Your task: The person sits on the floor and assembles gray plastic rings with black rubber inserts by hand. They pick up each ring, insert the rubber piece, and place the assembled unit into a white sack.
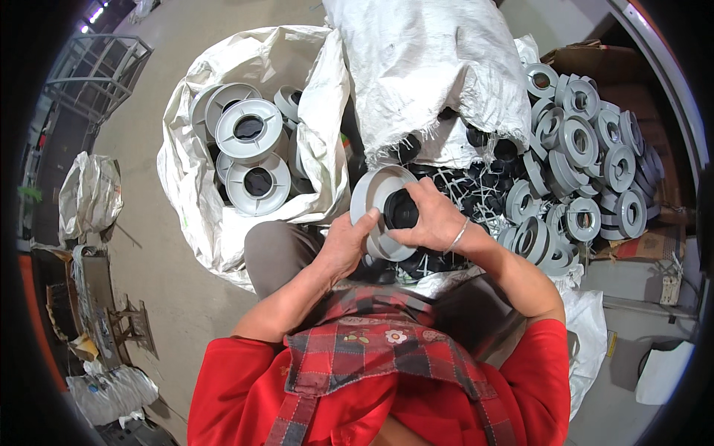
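In front of my lap, my left hand (345,244) grips the near left rim of a round grey plastic ring (370,192) with a raised wall. My right hand (440,220) has its thumb and fingers round a black plastic insert (402,210) at the ring's centre. How deep the insert sits cannot be made out. Beyond my hands lies a heap of black plastic inserts (465,195) with thin white strands among them. Loose grey rings (579,141) are piled high to the right.
At the left an open white woven sack (181,141) holds several grey rings with black centres (232,131). Another white sack (439,63) lies across the far side, its frayed mouth toward me. Cardboard (613,65) stands behind the ring pile. A metal-framed cart (100,80) and small stool (134,325) are farther left.
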A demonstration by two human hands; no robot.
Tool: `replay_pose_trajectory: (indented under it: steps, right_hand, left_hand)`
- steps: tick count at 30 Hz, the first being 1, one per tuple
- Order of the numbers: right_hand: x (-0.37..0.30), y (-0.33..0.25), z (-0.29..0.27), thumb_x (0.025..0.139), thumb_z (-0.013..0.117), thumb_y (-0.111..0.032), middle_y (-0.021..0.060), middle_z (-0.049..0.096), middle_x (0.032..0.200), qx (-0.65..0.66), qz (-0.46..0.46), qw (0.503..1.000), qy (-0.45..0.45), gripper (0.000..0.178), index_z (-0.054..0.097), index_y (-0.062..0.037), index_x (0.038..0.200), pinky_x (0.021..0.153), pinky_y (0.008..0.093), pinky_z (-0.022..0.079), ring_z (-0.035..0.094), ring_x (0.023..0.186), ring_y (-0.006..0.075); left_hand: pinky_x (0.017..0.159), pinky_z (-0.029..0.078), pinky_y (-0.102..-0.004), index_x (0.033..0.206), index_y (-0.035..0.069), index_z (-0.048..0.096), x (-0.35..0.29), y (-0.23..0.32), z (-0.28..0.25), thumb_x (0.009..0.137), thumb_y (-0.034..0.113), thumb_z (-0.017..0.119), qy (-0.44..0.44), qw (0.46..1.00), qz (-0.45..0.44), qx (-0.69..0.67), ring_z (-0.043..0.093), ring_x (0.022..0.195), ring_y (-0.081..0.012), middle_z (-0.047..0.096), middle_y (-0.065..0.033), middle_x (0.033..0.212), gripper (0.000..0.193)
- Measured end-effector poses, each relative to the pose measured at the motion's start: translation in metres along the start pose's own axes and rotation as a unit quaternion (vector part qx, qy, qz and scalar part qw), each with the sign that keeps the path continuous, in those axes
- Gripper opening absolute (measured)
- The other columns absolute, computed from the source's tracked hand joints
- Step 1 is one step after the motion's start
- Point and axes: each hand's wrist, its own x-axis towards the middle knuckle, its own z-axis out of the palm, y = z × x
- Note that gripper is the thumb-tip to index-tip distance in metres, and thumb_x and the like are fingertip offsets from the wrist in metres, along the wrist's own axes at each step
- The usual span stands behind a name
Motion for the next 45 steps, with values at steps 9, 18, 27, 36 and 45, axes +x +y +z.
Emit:
replay_pose_trajectory:
  steps: [9,18,27,36,45]
  right_hand:
    - [-0.029,0.01,0.001,0.058,0.078,-0.013,0.018,0.047,0.109,-0.115,-0.29,0.95,0.018,0.078,0.04,0.0015,0.125,0.083,0.0394,0.046,0.048,0.101,0.038]
    - [-0.037,0.083,0.006,0.083,0.054,-0.059,0.0232,0.063,0.095,0.11,-0.006,0.994,0.011,0.066,0.058,0.0061,0.096,0.069,0.0403,0.052,0.064,0.084,0.0353]
    - [-0.172,0.354,-0.027,0.069,0.073,-0.025,0.0228,0.059,0.115,-0.112,0.585,0.789,0.148,0.052,0.058,-0.0002,0.112,0.092,0.0424,0.045,0.056,0.108,0.0367]
    - [-0.079,0.148,-0.051,0.068,0.079,-0.016,0.0081,0.064,0.106,0.297,0.147,0.935,0.125,0.058,0.056,0.0012,0.119,0.084,0.0287,0.048,0.059,0.094,0.0129]
    - [0.06,0.109,0.023,0.09,0.055,-0.038,0.0154,0.064,0.107,0.224,0.089,0.969,0.053,0.05,0.057,0.004,0.117,0.091,0.0308,0.043,0.059,0.102,0.0207]
  left_hand:
    - [0.08,0.052,-0.0347,0.118,-0.005,0.05,-0.013,0.015,0.007,0.093,0.028,0.056,-0.095,0.991,-0.091,-0.005,0.06,0.091,-0.0167,0.06,-0.0096,0.106,0.041]
    - [0.09,0.043,-0.034,0.134,0.0,0.04,-0.008,0.062,-0.009,0.08,0.02,0.071,0.153,0.838,0.263,0.453,0.053,0.105,-0.0217,0.054,-0.0151,0.119,0.065]
    - [0.108,0.028,-0.035,0.138,-0.002,0.035,-0.009,0.069,0.007,0.082,0.007,0.064,0.124,0.837,0.354,0.399,0.037,0.131,-0.0239,0.039,-0.0157,0.142,0.064]
    - [0.1,0.039,-0.0357,0.135,-0.006,0.037,0.017,-0.013,0.018,0.082,0.019,0.071,-0.04,0.963,0.052,0.26,0.046,0.122,-0.0244,0.046,-0.0212,0.132,0.068]
    - [0.068,0.052,-0.0294,0.103,-0.002,0.059,0.022,-0.021,-0.012,0.083,0.011,0.062,0.116,0.99,-0.076,0.022,0.062,0.073,-0.0161,0.064,-0.0086,0.088,0.024]
